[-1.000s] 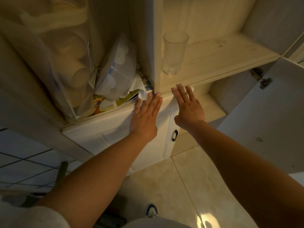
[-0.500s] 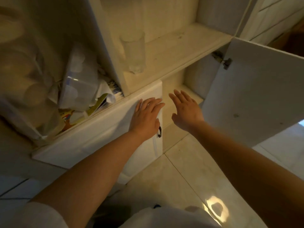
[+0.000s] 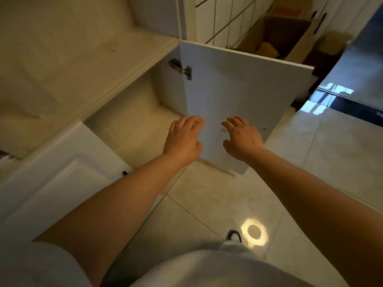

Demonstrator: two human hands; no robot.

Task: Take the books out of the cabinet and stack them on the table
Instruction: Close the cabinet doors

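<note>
Empty, fingers spread — left hand (image 3: 182,139) and right hand (image 3: 241,138) hover mid-frame before open cabinet door (image 3: 238,96). Books not visible; compartment (image 3: 132,119) looks bare — judgement: check elsewhere in the cabinet first.

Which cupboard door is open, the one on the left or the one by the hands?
The open door is the one on the right, swung out on its hinge behind both hands. The left door, with the dark handle, is shut flat against the cabinet.
</note>
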